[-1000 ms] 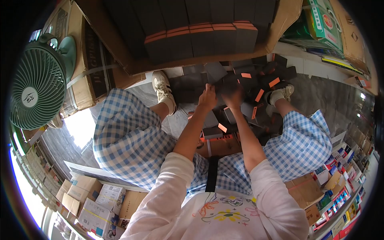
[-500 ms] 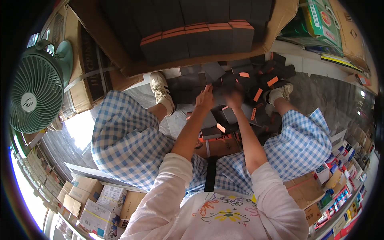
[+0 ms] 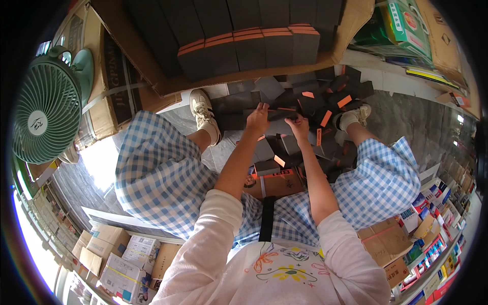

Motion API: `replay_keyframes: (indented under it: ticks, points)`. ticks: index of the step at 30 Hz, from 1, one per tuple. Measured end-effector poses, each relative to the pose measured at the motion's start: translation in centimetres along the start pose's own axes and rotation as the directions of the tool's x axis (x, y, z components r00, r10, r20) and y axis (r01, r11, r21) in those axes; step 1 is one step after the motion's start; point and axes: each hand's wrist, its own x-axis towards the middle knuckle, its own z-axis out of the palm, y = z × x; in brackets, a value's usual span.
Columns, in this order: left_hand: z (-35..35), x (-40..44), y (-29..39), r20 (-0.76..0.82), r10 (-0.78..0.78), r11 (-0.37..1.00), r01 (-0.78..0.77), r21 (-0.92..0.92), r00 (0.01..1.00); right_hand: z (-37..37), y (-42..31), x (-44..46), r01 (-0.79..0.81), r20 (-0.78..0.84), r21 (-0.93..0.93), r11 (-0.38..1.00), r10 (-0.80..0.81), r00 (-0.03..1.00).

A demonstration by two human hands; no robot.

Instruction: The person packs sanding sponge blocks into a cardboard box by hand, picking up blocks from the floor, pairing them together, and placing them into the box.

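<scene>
Your right hand (image 3: 299, 128), blurred earlier, is now sharp, pinching one end of a black box (image 3: 278, 125) above the loose pile (image 3: 270, 88). Your left hand (image 3: 257, 121) appears to pinch the opposite end; the box is thus supported two-handed.

Daylight harsh from left; glare patch (image 3: 100, 165) burnt white toward left edge of floor (image 3: 399, 119), purple fringing along bright strip (image 3: 36, 249). Carton (image 3: 352, 31) interior dim, dark boxes (image 3: 269, 88) merging in shadow. Left hand (image 3: 257, 121), right hand (image 3: 301, 129) fairly crisp. Fisheye bends shelves (image 3: 439, 254) at right (black vignette swallows corners).
</scene>
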Motion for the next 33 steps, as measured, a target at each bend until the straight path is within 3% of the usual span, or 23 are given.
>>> replay_keyframes:
  ticks: [2, 8, 10, 15, 17, 18, 20, 22, 25, 29, 31, 33]
  points:
    - [0.9, 0.3, -0.7, -0.071, 0.044, 0.999, -0.043, 0.017, 0.997, -0.7, -0.9, -0.4, -0.012, -0.010, 0.007, 1.000, 0.012, 1.000]
    - [-0.7, 0.1, 0.1, -0.004, 0.058, 0.990, -0.057, 0.130, 0.998, -1.1, -0.3, -1.3, -0.060, 0.064, 0.115, 0.992, 0.053, 0.997]
    - [-1.4, 0.2, 0.5, 0.122, 0.006, 0.997, -0.014, 0.071, 0.992, -2.0, -1.5, -2.3, -0.028, 0.120, 0.168, 0.985, 0.008, 0.993]
    - [-1.3, -0.2, 0.7, 0.035, 0.138, 0.983, -0.141, 0.119, 0.990, -2.3, -2.1, -3.3, -0.001, 0.101, 0.318, 0.948, -0.033, 0.994]
    - [-1.9, -0.6, 0.9, -0.015, 0.175, 0.979, -0.172, 0.105, 0.985, -2.5, -2.4, -3.6, 0.068, 0.049, 0.083, 0.994, -0.072, 0.996]
    - [-2.8, -0.8, 1.1, 0.044, 0.176, 0.971, -0.181, 0.155, 0.983, -2.7, -2.7, -3.8, 0.077, 0.042, 0.084, 0.993, -0.081, 0.996]
    - [-5.0, -1.0, 2.1, 0.089, 0.177, 0.958, -0.192, 0.211, 0.980, -3.4, -3.9, -4.1, 0.328, -0.055, 0.140, 0.934, -0.323, 0.945]
    - [-7.6, -0.5, 3.1, 0.184, 0.161, 0.932, -0.211, 0.294, 0.970, -4.9, -5.8, -3.5, 0.339, -0.055, 0.105, 0.935, -0.335, 0.941]
    - [-11.8, 0.6, 5.2, 0.164, 0.256, 0.934, -0.288, 0.211, 0.953, -7.2, -9.6, -2.5, 0.373, -0.126, 0.113, 0.921, -0.359, 0.925]
    - [-19.9, -1.1, 9.8, -0.022, 0.361, 0.911, -0.348, 0.220, 0.932, -13.7, -16.6, -2.1, 0.346, 0.005, 0.345, 0.872, -0.371, 0.929]
    - [-24.0, -2.5, 11.8, -0.146, 0.454, 0.849, -0.377, 0.370, 0.879, -17.4, -20.4, -3.0, 0.404, 0.038, 0.368, 0.837, -0.448, 0.893]
    - [-27.8, -4.3, 13.9, -0.152, 0.487, 0.837, -0.410, 0.361, 0.860, -20.2, -23.2, -3.9, 0.445, -0.002, 0.377, 0.812, -0.480, 0.877]
